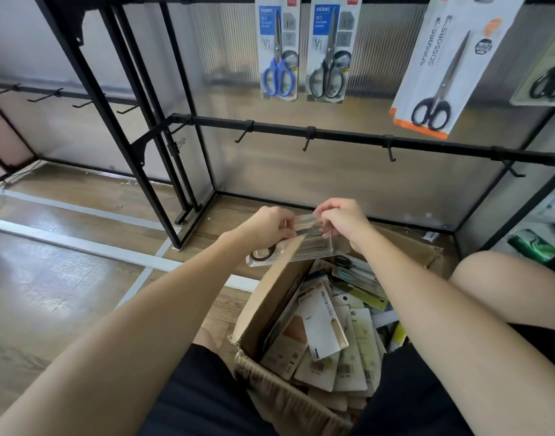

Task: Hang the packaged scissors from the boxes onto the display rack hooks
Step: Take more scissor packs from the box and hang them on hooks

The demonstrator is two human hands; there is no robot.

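Observation:
A clear plastic scissors package (301, 243) with black handles showing at its left end is held flat above the open cardboard box (270, 297). My left hand (266, 226) pinches its left side and my right hand (343, 220) pinches its upper right edge. The box between my knees holds several more scissors packs (336, 335). On the black display rack, the lower bar (348, 136) carries bare hooks (307, 141). Above it hang a blue-handled pack (279, 48), a grey-handled pack (329, 48) and a white pack with black scissors (443, 64).
A second black rack (119, 89) with bare hooks stands to the left on the wooden floor (65, 278). Another scissors pack (549, 77) hangs at the far right. A green item (534, 247) lies by the rack's right side, beyond my right knee (502, 278).

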